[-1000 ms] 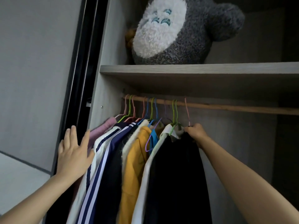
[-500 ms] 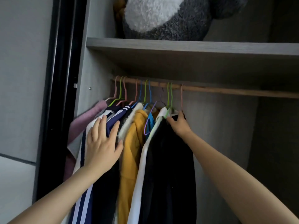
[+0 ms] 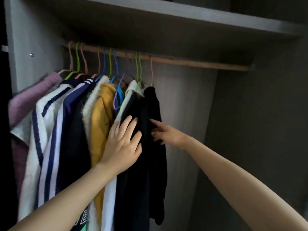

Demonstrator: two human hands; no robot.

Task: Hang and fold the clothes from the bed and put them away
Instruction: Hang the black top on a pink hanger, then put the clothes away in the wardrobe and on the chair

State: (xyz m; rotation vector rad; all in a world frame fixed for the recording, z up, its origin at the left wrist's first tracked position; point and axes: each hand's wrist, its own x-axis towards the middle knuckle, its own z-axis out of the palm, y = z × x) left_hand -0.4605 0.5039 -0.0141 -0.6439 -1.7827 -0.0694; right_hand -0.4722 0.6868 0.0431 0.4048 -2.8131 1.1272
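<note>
Inside a dim wardrobe, a row of clothes is hanging from a wooden rail (image 3: 191, 63) under a shelf (image 3: 183, 12), all crowding toward the rail's left end. The black garment (image 3: 151, 107), the task's thing here, is hanging last in the row, at its right-hand edge, on a pink hanger (image 3: 151, 70) whose hook is sitting over the rail. The person's left hand (image 3: 122, 144) is lying flat and released, fingers spread, pressing on the dark cloth where it is meeting a white garment (image 3: 109, 197) just beside it. The right hand (image 3: 166, 135) is reaching in from the right, its forefinger straight and touching the black garment's outer edge. Its other fingers are curling inward, and I cannot tell whether they are pinching any fabric. Further left, a yellow top (image 3: 101, 114), a navy and white striped jacket (image 3: 55, 130) and a mauve jumper (image 3: 30, 97) are hanging packed together. The hanging step is looking nearly done, with both hands seemingly smoothing the garment. The risk from here is lying in any downward or sideways drag: a tug from either hand could be sliding the dark cloth off the hanger's shoulders, or tipping the thin hook off the rail and dropping it to the wardrobe floor. Pushing hard leftward could also be crushing the neighbours and tangling their hooks.
</note>
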